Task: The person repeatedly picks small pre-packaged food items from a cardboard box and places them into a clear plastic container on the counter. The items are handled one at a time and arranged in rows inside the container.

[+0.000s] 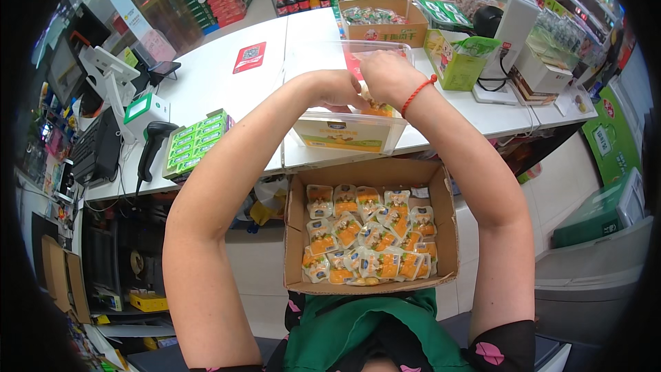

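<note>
My left hand (335, 89) and my right hand (388, 75) are both inside a clear plastic bin (403, 137) on the white counter. Between them shows an orange-and-white snack packet (378, 108). My left fingers are bent beside the packet; my right hand is curled above it, its fingers partly hidden. The picture does not settle whether either hand grips it. A printed yellow-and-white label (341, 136) covers the bin's near side. Below the counter edge, an open cardboard box (446, 248) in front of me holds several similar packets (379, 236).
To the left on the counter (258, 98) are green gum boxes (196, 144), a barcode scanner (153, 150) and a small payment device (146, 113). A cardboard box of wrapped snacks (384, 31), a green-yellow carton (454, 64) and a white stand (524, 36) are behind and to the right.
</note>
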A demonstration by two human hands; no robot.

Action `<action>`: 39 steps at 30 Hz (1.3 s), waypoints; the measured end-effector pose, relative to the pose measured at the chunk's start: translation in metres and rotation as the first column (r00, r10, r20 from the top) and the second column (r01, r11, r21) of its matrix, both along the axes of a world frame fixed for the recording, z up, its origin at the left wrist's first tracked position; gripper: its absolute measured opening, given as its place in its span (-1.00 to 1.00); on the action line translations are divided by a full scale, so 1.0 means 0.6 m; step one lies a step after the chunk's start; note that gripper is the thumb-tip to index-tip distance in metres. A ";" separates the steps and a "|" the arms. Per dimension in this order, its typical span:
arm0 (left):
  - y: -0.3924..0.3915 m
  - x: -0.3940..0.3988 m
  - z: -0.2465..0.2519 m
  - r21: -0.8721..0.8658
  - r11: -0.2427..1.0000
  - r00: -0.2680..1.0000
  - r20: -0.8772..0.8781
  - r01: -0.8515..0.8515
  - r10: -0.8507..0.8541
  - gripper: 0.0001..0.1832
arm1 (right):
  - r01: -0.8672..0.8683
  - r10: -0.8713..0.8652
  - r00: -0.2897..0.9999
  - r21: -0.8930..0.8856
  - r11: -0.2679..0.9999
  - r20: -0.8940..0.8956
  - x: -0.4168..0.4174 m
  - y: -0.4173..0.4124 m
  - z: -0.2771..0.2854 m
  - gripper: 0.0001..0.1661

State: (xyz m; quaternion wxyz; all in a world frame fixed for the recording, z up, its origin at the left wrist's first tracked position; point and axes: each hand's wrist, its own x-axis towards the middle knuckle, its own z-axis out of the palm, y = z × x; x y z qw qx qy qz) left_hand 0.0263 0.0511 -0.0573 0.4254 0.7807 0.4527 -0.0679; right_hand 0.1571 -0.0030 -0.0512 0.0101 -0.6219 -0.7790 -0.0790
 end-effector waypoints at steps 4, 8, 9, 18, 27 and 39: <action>-0.005 0.002 0.004 0.030 1.000 1.000 -0.028 -0.007 0.007 -0.52 | -0.036 0.039 0.997 0.049 0.998 -0.068 0.009 0.007 -0.011 -0.82; -0.012 0.001 0.018 0.094 0.995 0.998 -0.063 0.032 -0.026 -0.54 | -0.132 0.150 0.970 0.100 0.986 -0.193 0.020 0.015 -0.011 -0.84; -0.013 -0.001 0.020 0.109 0.994 0.997 -0.069 0.031 -0.024 -0.54 | -0.119 0.131 0.971 0.072 0.990 -0.201 0.014 0.010 0.001 -0.85; -0.073 -0.024 0.114 0.187 0.982 0.966 0.257 -0.017 -0.032 -0.59 | -0.101 0.209 0.876 0.259 0.961 -0.434 0.013 -0.056 0.074 -0.88; -0.204 -0.078 0.151 0.406 0.914 0.880 0.432 0.007 -0.199 -0.64 | -0.156 0.357 0.659 0.345 0.926 -0.662 0.001 -0.203 0.122 -0.82; -0.326 -0.123 0.014 0.351 0.936 0.826 0.516 0.036 -0.225 -0.69 | -0.229 0.219 0.560 0.105 0.968 -0.799 -0.021 -0.332 0.014 -0.85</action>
